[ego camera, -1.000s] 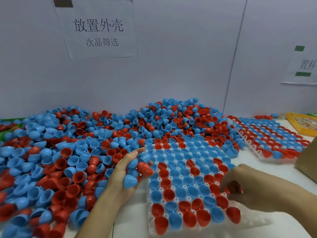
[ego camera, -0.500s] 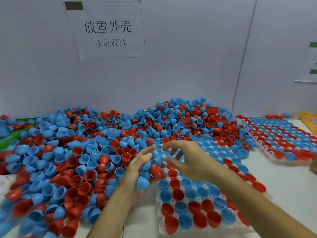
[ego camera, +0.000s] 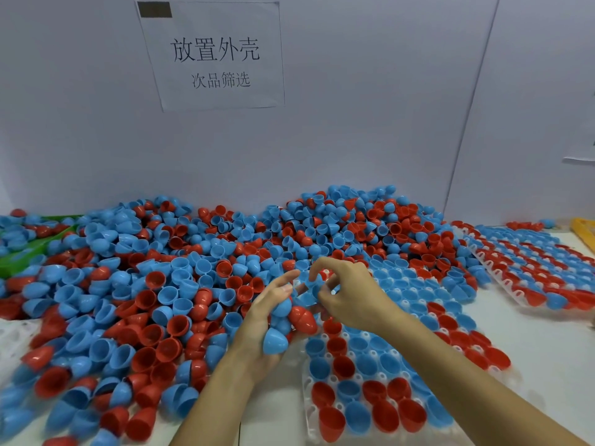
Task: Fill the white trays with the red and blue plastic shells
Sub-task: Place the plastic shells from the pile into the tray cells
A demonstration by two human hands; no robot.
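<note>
Left hand (ego camera: 267, 320) cupped palm-up, gripping several red and blue plastic shells (ego camera: 291, 320). Right hand (ego camera: 347, 294) pinches 1 blue shell (ego camera: 313, 283) just above them. White plastic tray (ego camera: 322, 410) sits on the white worktop (ego camera: 547, 358) under both hands, mostly filled. Loose shell pile (ego camera: 161, 284) crowds its left and far edges. 2nd filled tray (ego camera: 531, 268) lies far right.

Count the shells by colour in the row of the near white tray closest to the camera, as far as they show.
Nearest row of the near white tray:
red shells: 3
blue shells: 2
Total: 5 showing. The right forearm hides the rest of that row.
</note>
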